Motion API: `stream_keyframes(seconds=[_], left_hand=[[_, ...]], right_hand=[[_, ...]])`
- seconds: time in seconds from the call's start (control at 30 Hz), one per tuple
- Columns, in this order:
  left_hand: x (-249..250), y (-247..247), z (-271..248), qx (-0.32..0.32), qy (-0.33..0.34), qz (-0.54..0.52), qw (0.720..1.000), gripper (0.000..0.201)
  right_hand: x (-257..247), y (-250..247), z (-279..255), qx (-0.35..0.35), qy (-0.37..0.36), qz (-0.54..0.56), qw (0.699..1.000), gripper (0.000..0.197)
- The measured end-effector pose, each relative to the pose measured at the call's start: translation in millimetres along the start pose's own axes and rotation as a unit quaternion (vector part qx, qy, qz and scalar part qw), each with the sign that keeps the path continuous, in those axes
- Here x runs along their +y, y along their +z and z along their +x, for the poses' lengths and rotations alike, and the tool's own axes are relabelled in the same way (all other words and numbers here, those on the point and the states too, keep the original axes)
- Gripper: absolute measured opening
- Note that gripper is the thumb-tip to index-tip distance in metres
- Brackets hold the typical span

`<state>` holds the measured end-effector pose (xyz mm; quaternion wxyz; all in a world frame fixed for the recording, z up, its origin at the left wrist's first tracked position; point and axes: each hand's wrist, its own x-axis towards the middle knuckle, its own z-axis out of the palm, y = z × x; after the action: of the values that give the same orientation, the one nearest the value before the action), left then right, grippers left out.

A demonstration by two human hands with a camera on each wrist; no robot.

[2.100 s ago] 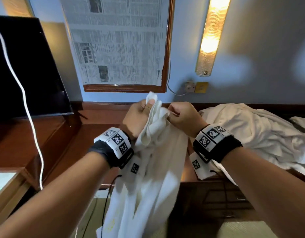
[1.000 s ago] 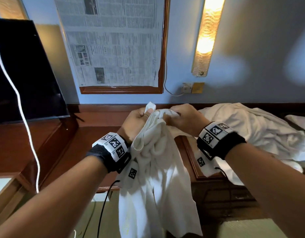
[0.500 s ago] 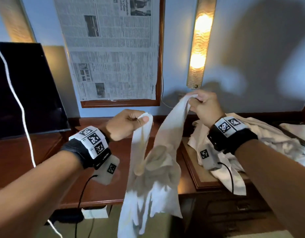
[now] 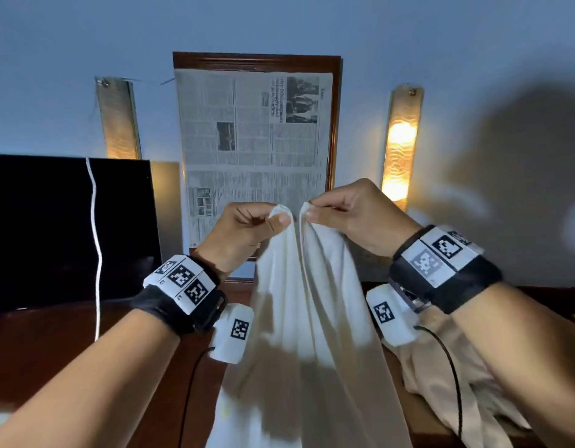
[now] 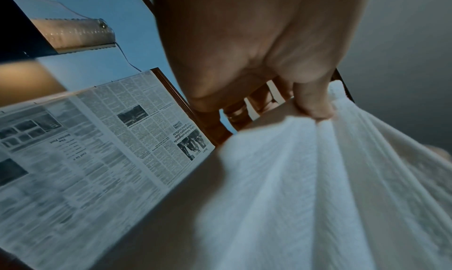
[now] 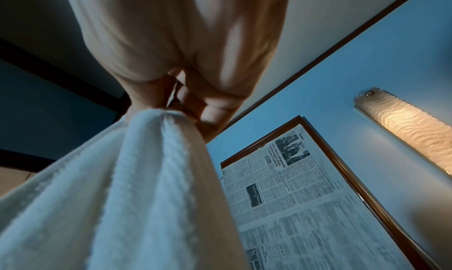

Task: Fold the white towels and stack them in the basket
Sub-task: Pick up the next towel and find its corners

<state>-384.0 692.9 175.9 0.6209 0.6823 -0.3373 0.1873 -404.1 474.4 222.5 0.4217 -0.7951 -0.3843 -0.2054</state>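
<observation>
Both hands (image 4: 296,221) pinch towel (image 4: 305,334) top corners, nearly touching.

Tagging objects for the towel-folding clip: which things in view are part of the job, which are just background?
Job:
- white towel, hanging, a corner pinched in each hand
- left hand
- right hand
- heap of towels on the desk, lower right

Background:
- framed newspaper
- lit wall lamp
- dark screen
- white cord

No basket in view.

Dark wooden counter (image 4: 37,344): black TV (image 4: 53,227), crumpled towel heap (image 4: 441,376).
</observation>
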Motion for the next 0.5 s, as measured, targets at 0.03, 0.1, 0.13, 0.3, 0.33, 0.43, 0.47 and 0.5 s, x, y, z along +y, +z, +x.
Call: stream_keyframes(seconds=[0.03,0.1,0.13,0.3,0.33,0.43,0.47,0.5], left_hand=[[4,1,0,0.002,0.011,-0.008,1.0,0.028],[9,2,1,-0.005,0.026,-0.029,0.999,0.031],[11,4,1,-0.012,0.029,-0.045,0.999,0.034],[11,5,4,-0.025,0.028,-0.088,0.995,0.052],[10,5,4,-0.025,0.024,-0.092,0.995,0.054],[6,7,5,-0.03,0.004,-0.097,0.995,0.034],[5,8,4,-0.03,-0.002,-0.099,0.995,0.025],[5,8,4,-0.033,-0.008,-0.102,0.994,0.019]], right_hand=[[-3,1,3,-0.001,-0.01,-0.002,1.0,0.011],[-7,3,7,0.006,-0.029,0.001,1.0,0.011],[-9,4,8,0.014,-0.038,0.005,0.999,0.011],[-13,6,12,0.021,-0.049,0.031,0.998,0.012],[-13,7,11,0.018,-0.049,0.033,0.998,0.013],[-11,11,7,0.011,-0.038,0.06,0.997,0.017],[-10,13,7,0.01,-0.034,0.072,0.997,0.018],[-9,15,6,0.006,-0.027,0.087,0.996,0.019]])
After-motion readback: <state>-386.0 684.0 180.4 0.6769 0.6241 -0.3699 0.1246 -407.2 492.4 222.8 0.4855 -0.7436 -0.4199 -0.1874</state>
